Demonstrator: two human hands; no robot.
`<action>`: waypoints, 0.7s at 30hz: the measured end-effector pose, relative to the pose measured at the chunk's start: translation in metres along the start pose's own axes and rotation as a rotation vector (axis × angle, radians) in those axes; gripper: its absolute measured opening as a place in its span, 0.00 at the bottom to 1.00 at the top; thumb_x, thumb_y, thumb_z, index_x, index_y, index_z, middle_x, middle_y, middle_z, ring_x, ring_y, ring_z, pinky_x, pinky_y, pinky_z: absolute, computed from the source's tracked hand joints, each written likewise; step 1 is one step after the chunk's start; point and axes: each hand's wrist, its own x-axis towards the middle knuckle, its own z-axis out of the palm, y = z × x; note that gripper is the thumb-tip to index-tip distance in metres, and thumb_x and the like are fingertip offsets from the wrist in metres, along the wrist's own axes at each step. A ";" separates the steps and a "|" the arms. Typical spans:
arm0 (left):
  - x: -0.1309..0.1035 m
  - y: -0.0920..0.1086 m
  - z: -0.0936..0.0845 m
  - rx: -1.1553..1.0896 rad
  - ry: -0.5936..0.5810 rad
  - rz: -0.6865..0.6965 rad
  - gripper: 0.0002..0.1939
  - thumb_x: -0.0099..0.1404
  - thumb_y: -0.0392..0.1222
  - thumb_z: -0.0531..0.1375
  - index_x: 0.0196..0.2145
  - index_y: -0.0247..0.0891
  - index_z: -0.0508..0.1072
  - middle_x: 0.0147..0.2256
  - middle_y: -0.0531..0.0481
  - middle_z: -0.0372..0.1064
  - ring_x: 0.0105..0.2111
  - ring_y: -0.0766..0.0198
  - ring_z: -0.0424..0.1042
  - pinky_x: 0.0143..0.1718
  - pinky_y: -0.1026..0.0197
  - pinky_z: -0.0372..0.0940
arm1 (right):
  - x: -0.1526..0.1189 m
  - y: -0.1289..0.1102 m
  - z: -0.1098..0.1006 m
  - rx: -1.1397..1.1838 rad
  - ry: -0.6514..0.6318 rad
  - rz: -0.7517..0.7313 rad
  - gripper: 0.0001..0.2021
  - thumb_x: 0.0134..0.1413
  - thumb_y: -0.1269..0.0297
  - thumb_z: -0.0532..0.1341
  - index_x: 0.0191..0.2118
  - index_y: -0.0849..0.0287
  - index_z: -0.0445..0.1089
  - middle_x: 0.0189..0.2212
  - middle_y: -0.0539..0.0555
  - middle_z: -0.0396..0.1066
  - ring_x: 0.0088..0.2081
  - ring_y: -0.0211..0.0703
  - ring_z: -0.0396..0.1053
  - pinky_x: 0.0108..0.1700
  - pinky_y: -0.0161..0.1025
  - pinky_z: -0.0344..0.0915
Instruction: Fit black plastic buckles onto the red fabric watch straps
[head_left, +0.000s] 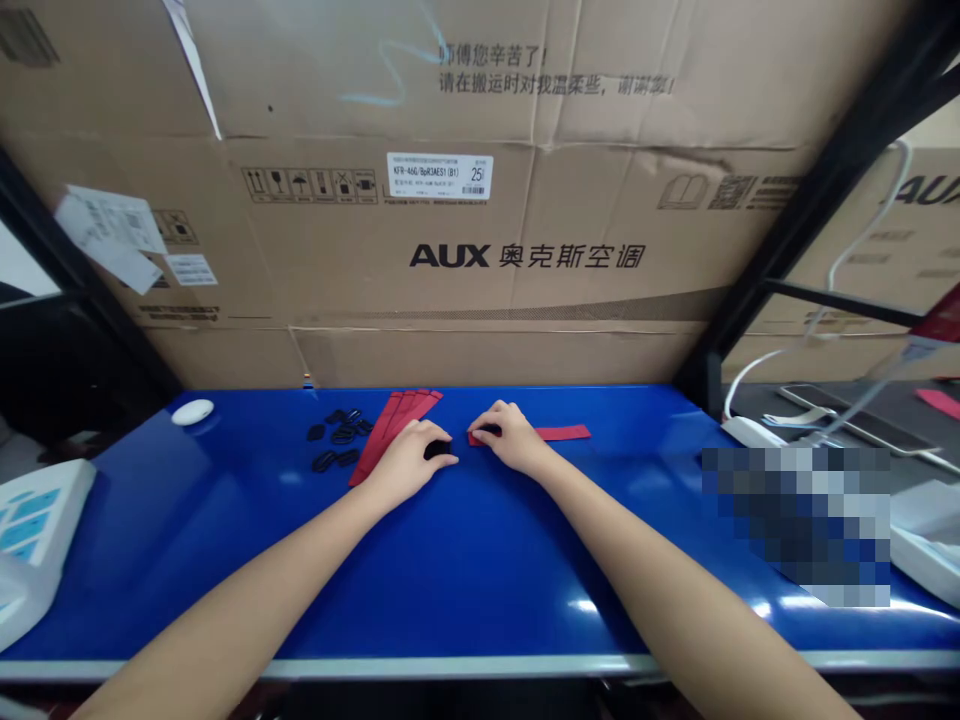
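Note:
My left hand [411, 462] is closed, with a small black plastic buckle [439, 449] between thumb and fingers just above the blue table. Across a narrow gap, my right hand [511, 436] pinches the left end of a short red strap [568, 433], whose other end lies flat on the table. A small dark piece [491, 429] shows under the right fingers; whether it is on the strap cannot be made out. Several more red straps [396, 422] lie fanned beside my left wrist. Several loose black buckles [343, 434] are scattered left of them.
A large cardboard box [337, 290] stands along the back of the blue table [450, 580]. On the left are a white round disc [193, 411] and a white device [45, 540] with blue panels. Black frame posts [780, 180] rise at the sides; a blurred-out patch covers the right.

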 end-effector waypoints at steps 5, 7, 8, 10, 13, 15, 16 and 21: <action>0.001 0.000 0.001 0.016 0.001 0.011 0.13 0.58 0.44 0.67 0.40 0.39 0.76 0.41 0.46 0.74 0.44 0.55 0.71 0.51 0.52 0.63 | 0.003 0.001 0.004 -0.010 0.030 0.109 0.05 0.47 0.63 0.69 0.31 0.55 0.75 0.33 0.54 0.67 0.40 0.46 0.61 0.44 0.43 0.60; 0.001 0.001 0.001 0.020 -0.003 0.007 0.13 0.58 0.44 0.67 0.40 0.38 0.76 0.41 0.46 0.74 0.44 0.55 0.70 0.50 0.52 0.63 | 0.004 0.001 0.003 -0.030 0.057 0.116 0.07 0.46 0.62 0.70 0.31 0.57 0.74 0.34 0.54 0.68 0.40 0.47 0.61 0.45 0.44 0.60; 0.001 0.002 0.001 0.021 -0.003 0.006 0.13 0.58 0.44 0.66 0.40 0.38 0.76 0.41 0.45 0.74 0.44 0.55 0.70 0.50 0.52 0.63 | 0.004 0.001 0.002 -0.040 0.072 0.105 0.06 0.48 0.62 0.68 0.31 0.57 0.73 0.34 0.54 0.68 0.41 0.47 0.61 0.45 0.44 0.59; 0.001 0.003 -0.001 0.012 0.003 0.004 0.11 0.61 0.45 0.64 0.40 0.38 0.77 0.40 0.45 0.73 0.43 0.55 0.70 0.50 0.52 0.64 | 0.004 0.002 -0.002 -0.051 0.097 0.081 0.03 0.54 0.65 0.64 0.31 0.56 0.73 0.35 0.54 0.69 0.41 0.47 0.61 0.47 0.45 0.58; 0.001 0.001 -0.004 -0.020 -0.002 -0.009 0.08 0.64 0.43 0.60 0.38 0.40 0.78 0.38 0.46 0.73 0.42 0.56 0.71 0.47 0.53 0.65 | 0.003 0.004 -0.011 -0.051 0.050 0.113 0.02 0.54 0.67 0.62 0.32 0.55 0.73 0.36 0.54 0.69 0.43 0.48 0.61 0.48 0.46 0.57; 0.001 -0.002 -0.006 -0.035 -0.013 -0.046 0.08 0.64 0.41 0.59 0.37 0.40 0.78 0.37 0.46 0.73 0.39 0.57 0.72 0.45 0.55 0.66 | 0.001 0.005 -0.017 -0.062 -0.040 0.145 0.04 0.50 0.65 0.66 0.35 0.53 0.73 0.39 0.54 0.69 0.45 0.50 0.61 0.50 0.48 0.56; 0.001 -0.003 -0.007 -0.039 -0.018 -0.067 0.07 0.63 0.40 0.60 0.37 0.40 0.78 0.37 0.46 0.73 0.38 0.58 0.72 0.44 0.55 0.66 | 0.000 0.005 -0.019 -0.071 -0.082 0.154 0.07 0.48 0.64 0.68 0.36 0.53 0.73 0.41 0.55 0.68 0.47 0.51 0.61 0.50 0.49 0.56; 0.002 -0.006 -0.007 -0.018 0.020 -0.157 0.10 0.63 0.41 0.57 0.37 0.38 0.77 0.34 0.46 0.71 0.33 0.60 0.71 0.40 0.55 0.66 | -0.002 0.001 -0.022 -0.099 -0.139 0.198 0.08 0.46 0.64 0.69 0.32 0.55 0.70 0.40 0.56 0.69 0.47 0.53 0.62 0.49 0.48 0.55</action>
